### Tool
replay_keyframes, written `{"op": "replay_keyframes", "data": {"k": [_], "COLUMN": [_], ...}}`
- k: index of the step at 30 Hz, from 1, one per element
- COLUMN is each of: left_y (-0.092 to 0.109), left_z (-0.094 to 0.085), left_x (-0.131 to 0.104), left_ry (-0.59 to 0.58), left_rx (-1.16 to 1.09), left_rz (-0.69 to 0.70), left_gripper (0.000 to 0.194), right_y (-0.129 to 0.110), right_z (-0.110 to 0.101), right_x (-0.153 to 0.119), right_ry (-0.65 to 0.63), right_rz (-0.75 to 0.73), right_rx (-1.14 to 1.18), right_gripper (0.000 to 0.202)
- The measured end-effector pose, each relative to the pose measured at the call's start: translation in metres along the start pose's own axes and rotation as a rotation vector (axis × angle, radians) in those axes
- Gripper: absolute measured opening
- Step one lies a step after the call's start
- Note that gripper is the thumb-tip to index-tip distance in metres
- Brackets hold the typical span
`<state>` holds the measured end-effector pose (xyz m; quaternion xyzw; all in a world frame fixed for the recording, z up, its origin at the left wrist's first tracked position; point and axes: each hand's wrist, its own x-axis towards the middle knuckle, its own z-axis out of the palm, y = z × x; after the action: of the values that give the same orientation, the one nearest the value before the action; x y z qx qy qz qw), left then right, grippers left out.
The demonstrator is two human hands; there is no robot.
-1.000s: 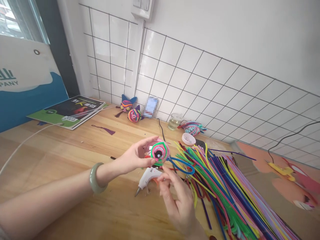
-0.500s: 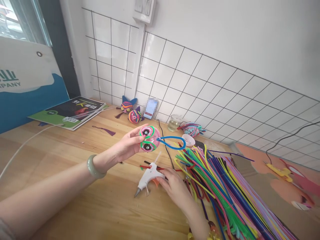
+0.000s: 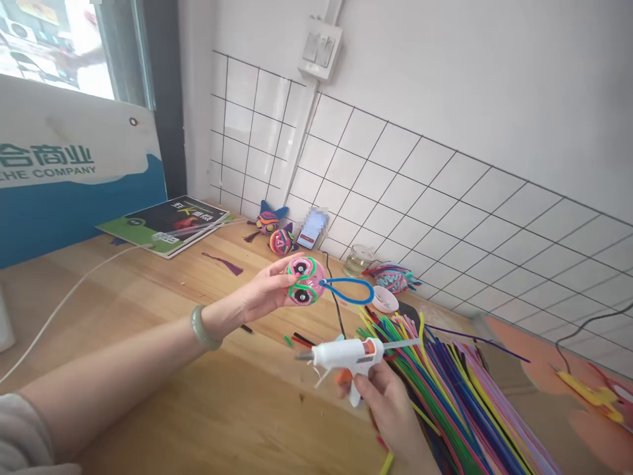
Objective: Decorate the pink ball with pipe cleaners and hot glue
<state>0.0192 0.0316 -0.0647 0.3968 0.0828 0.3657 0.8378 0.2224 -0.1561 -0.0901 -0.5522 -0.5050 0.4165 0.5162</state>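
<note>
My left hand [image 3: 264, 290] holds a round pink ornament [image 3: 309, 277] by its left side, fingers wrapped around the edge. Green loops ring two black eyes on the ornament, and a blue pipe-cleaner loop [image 3: 353, 300] sticks out to its right. Below it, my right hand [image 3: 383, 396] grips a white glue gun [image 3: 341, 356] by the handle. The gun is raised off the table, its nozzle pointing left and a clear glue stick coming out of its back.
Many colourful pipe cleaners [image 3: 459, 396] spread at the right. Along the wall stand two small ornaments [image 3: 283, 239], a phone [image 3: 312, 229], a glass jar [image 3: 359, 260] and a white dish [image 3: 386, 299]. A booklet [image 3: 173, 221] and a purple tassel [image 3: 230, 266] lie at the left.
My right hand has closed on the glue gun's handle and lifted it, turning the nozzle from down-left to left. The camera view has shifted; my left hand still holds the ornament.
</note>
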Motion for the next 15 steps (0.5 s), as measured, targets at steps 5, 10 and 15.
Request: {"op": "replay_keyframes", "data": {"k": [5, 10, 15], "left_y": [-0.01, -0.02, -0.028], "left_z": [-0.003, -0.008, -0.007], "left_x": [0.001, 0.002, 0.0], "left_ry": [0.034, 0.022, 0.026], "left_rx": [0.052, 0.089, 0.125], "left_rz": [0.031, 0.036, 0.026], "left_gripper": [0.057, 0.057, 0.06], "right_y": [-0.001, -0.012, -0.012], "right_z": [0.009, 0.019, 0.031], "right_x": [-0.007, -0.016, -0.023], "right_ry": [0.047, 0.231, 0.379], "right_rz": [-0.102, -0.128, -0.213], "right_rx": [0.096, -0.099, -0.248], "right_gripper": [0.033, 0.031, 0.039]}}
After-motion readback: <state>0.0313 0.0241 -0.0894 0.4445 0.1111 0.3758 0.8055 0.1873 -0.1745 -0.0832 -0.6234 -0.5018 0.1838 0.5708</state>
